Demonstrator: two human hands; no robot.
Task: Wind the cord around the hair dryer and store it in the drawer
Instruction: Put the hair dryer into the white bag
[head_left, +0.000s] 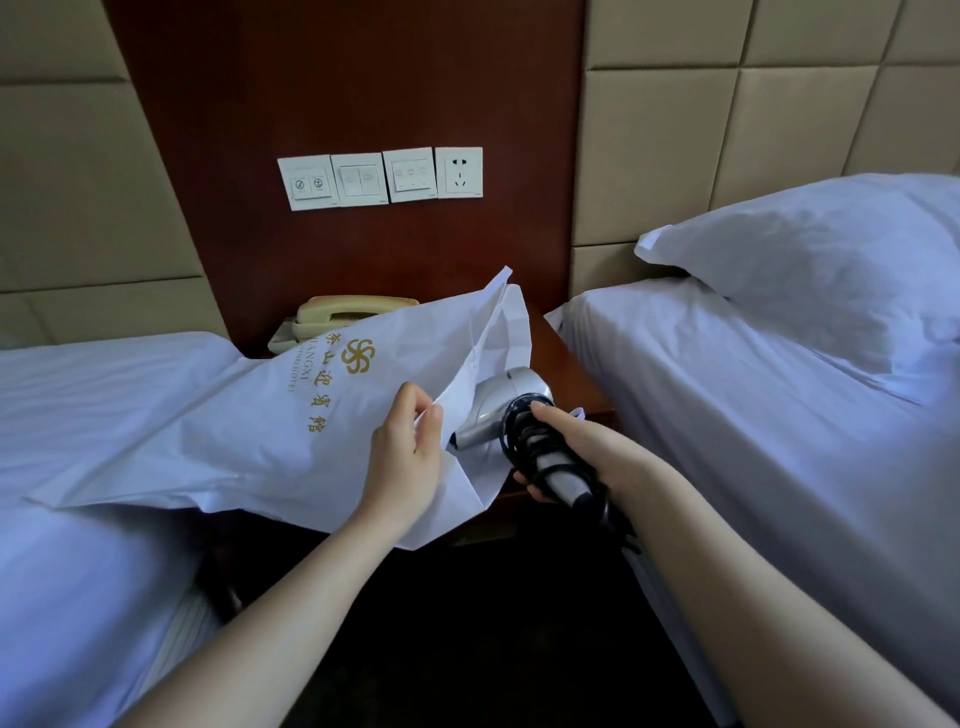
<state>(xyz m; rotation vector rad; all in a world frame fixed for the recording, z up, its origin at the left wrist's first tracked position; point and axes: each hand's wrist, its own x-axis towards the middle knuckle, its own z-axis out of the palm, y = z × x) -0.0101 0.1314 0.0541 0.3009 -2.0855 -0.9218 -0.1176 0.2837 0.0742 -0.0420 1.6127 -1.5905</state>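
A silver hair dryer (506, 402) points its nozzle left, into the mouth of a white hotel bag (291, 426) printed with a gold logo. Its black cord (524, 441) is wound in loops around the handle, and a tail hangs below my wrist. My right hand (571, 452) grips the wrapped handle. My left hand (408, 452) pinches the bag's upper edge and holds the opening apart. The bag lies across the left bed and the bedside table. No drawer shows in this view.
A dark wooden bedside table (563, 358) stands between two white beds, with a beige telephone (343, 314) at its back. Wall switches and a socket (458, 171) sit on the wood panel above. A pillow (810, 270) lies on the right bed. The floor below is dark.
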